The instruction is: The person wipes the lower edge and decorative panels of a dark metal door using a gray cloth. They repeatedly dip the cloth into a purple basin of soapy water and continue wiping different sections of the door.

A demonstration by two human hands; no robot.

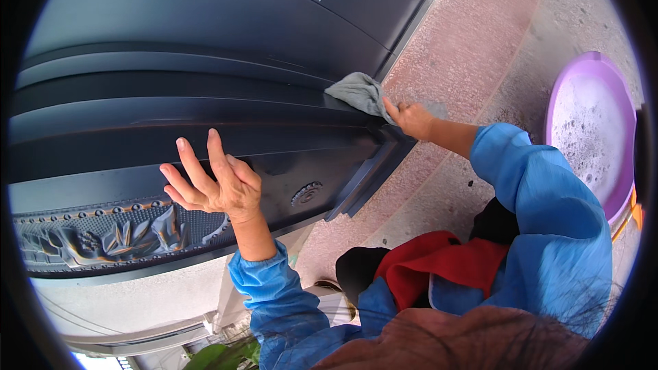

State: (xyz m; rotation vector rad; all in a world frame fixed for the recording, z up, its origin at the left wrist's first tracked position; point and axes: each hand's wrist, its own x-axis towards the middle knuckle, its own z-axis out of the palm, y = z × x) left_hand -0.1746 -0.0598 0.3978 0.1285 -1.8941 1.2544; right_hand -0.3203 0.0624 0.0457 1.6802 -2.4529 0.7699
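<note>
A grey cloth [360, 93] is bunched in my right hand [411, 119] and lies against the ledge near the lower end of a dark panelled door [205, 82]. My left hand [218, 185] is raised in front of the door's lower mouldings, fingers spread and holding nothing. Whether its fingertips touch the surface, I cannot tell. Beside that hand, a carved relief panel [118, 236] with a beaded border is set into the door. A round carved ornament [307, 193] sits between my two hands, below the mouldings.
A purple basin [555, 97] of foamy water stands on the speckled stone floor [452, 51] at the right. An orange and yellow object [636, 210] lies partly hidden beside it. Green leaves [213, 357] show at the bottom, near a pale wall [139, 298].
</note>
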